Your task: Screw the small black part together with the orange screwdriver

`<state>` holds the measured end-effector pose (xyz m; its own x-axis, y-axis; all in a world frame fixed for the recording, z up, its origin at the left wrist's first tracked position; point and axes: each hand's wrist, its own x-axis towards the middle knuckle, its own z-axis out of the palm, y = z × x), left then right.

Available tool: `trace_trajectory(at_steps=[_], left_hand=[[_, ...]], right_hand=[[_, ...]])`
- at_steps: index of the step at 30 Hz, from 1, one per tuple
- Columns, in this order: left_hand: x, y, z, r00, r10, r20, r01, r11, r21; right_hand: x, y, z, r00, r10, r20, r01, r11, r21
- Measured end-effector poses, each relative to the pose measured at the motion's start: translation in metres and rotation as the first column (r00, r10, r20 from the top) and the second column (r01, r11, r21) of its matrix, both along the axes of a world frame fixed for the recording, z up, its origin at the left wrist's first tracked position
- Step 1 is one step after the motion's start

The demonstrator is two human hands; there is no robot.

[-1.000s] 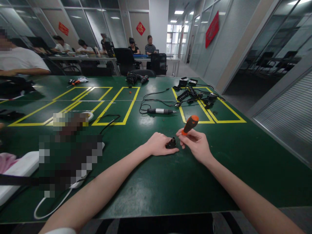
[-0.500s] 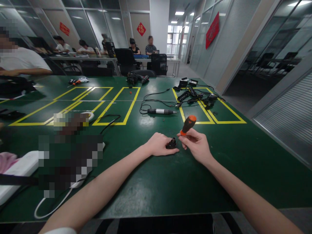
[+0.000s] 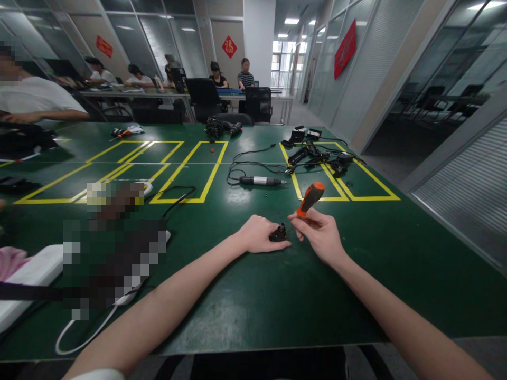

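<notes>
My left hand point(image 3: 259, 235) is closed around a small black part point(image 3: 278, 234) that rests on the green table. A short round stub with a metallic top points up from this part; its exact kind does not show. Just to the right, my right hand point(image 3: 320, 234) pinches a screwdriver by the lower end of its black and orange handle point(image 3: 311, 198). The handle leans up and to the right, apart from the black part. Fingers hide most of the screwdriver's shaft.
An electric screwdriver point(image 3: 261, 181) with a cord lies beyond my hands. Black parts and cables point(image 3: 317, 157) are heaped at the back right. A white power strip point(image 3: 35, 279) is at the left. Yellow tape marks rectangles on the table point(image 3: 222, 322). A co-worker in white point(image 3: 37, 100) sits far left.
The screwdriver's handle has tipped further right and risen slightly in my right hand. My left hand and the black part have stayed in place.
</notes>
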<state>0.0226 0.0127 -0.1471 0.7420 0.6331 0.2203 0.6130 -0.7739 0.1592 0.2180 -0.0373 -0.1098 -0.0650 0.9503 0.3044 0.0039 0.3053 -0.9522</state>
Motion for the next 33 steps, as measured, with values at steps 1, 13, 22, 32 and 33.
trace_trajectory(at_steps=[1,13,22,32,33], left_hand=[[0.0000,0.0000,-0.0001,1.000,0.000,0.000,0.000,1.000,0.000],[-0.0008,0.0009,-0.0013,1.000,-0.004,0.004,0.004,1.000,-0.002],[-0.0004,0.0003,-0.0012,1.000,0.001,0.002,-0.001,1.000,-0.007],[-0.0004,0.0010,-0.0011,1.000,-0.004,0.005,0.004,1.000,0.003],[-0.0004,0.0010,-0.0013,1.000,-0.001,0.004,0.001,1.000,0.004]], right_hand=[[0.0008,0.0006,-0.0003,1.000,-0.009,0.006,0.009,1.000,-0.007],[0.0007,0.0027,-0.0027,0.998,0.033,-0.057,-0.034,0.999,-0.019],[0.0012,0.0025,-0.0036,0.997,0.059,-0.042,-0.060,0.998,-0.020],[0.0030,0.0007,-0.0023,0.999,0.005,0.040,-0.006,1.000,0.028],[0.0032,0.0010,-0.0027,1.000,0.013,0.028,-0.013,1.000,0.014]])
